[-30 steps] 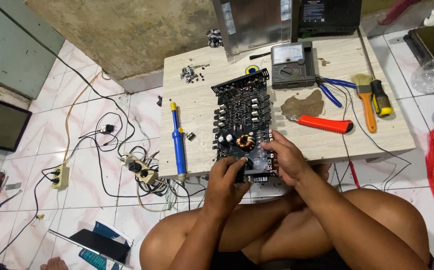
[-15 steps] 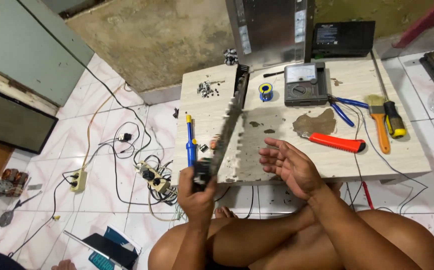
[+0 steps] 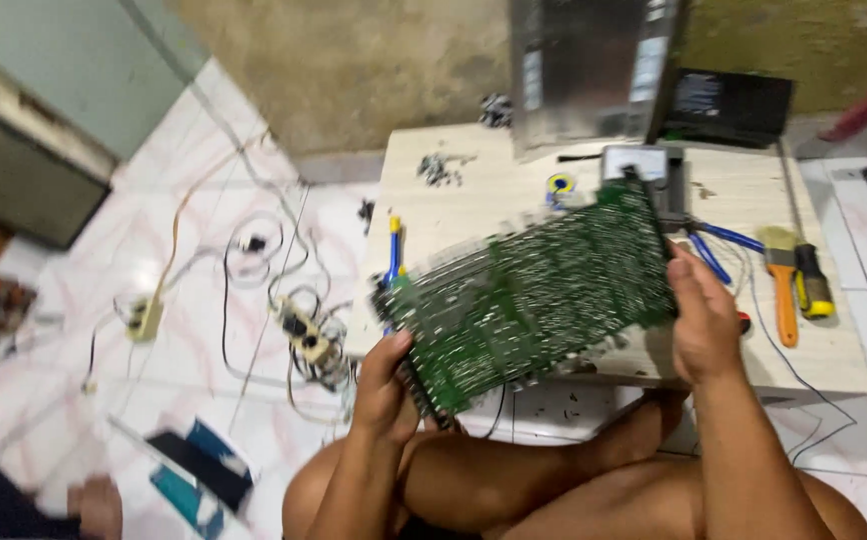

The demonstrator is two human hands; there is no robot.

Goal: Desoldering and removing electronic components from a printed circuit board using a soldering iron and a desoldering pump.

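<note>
A white tiled floor is spreading out on the left, strewn with tangled cables and a power strip, and a low pale wooden table is standing against a rough concrete wall on the far side. A person is sitting cross-legged on the floor at the table's near edge, holding up a large green circuit board with its solder side facing the camera, above the near left part of the table. The left hand is gripping the board's near left corner, fingers curled tight around the edge. The right hand is clasping the far right edge, fingers wrapped behind it and thumb in front.

The board looks stiff and fairly light, but fragile — the solder points look prickly, so the bare edges seem the safest places to hold, as both hands are doing now.

On the table are lying a blue-handled screwdriver, a paintbrush with an orange handle, a yellow-and-black tool, a grey meter and a small pile of screws — a metal case is standing at the far edge.
</note>
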